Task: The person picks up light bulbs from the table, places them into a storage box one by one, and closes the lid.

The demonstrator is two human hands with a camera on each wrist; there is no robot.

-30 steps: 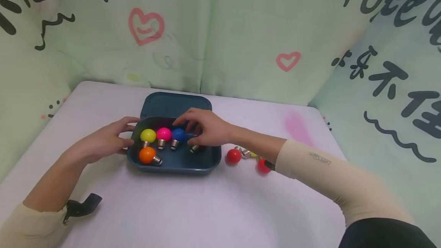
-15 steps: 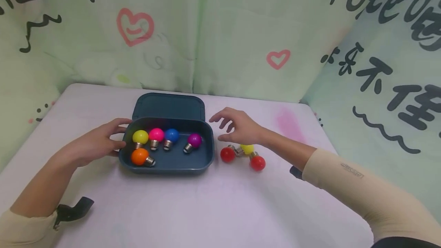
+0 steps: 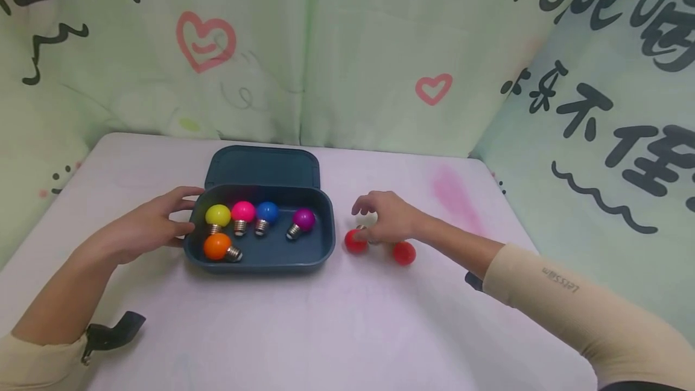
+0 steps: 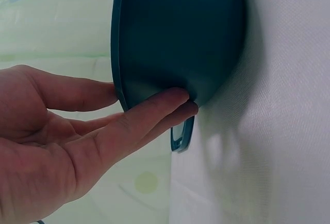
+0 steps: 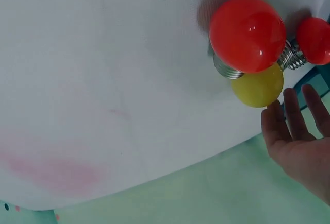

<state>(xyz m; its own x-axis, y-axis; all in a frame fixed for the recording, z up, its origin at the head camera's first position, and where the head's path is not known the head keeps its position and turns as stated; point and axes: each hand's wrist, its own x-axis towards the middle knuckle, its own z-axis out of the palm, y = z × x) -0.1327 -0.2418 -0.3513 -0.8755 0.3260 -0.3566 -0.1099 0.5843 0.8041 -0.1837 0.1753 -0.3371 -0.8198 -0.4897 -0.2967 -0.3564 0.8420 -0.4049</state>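
Note:
An open dark blue box (image 3: 260, 265) stands on the white-covered table, lid (image 3: 263, 166) folded back. Inside lie a yellow bulb (image 3: 218, 215), pink bulb (image 3: 243, 210), blue bulb (image 3: 267, 212), purple bulb (image 3: 304, 218) and orange bulb (image 3: 216, 247). My left hand (image 3: 138, 228) touches the box's left end, nearly straight fingers against its outer wall (image 4: 180, 38). My right hand (image 3: 392, 219) hangs with loosely bent fingers over a red bulb (image 3: 354, 243), another red bulb (image 3: 404, 253) and a yellow bulb (image 5: 258, 87), which the head view mostly hides. Its fingertips are right at that yellow bulb.
A pale green curtain (image 3: 358, 65) with painted hearts and black lettering hangs along the back and sides of the table. A pink stain (image 3: 456, 198) marks the cloth at the right rear. A black strap piece (image 3: 116, 330) juts from the left sleeve.
My right hand has left the purple bulb in the box and moved right, then down over the loose bulbs. The left hand stays at the box's end. The head view has shifted slightly.

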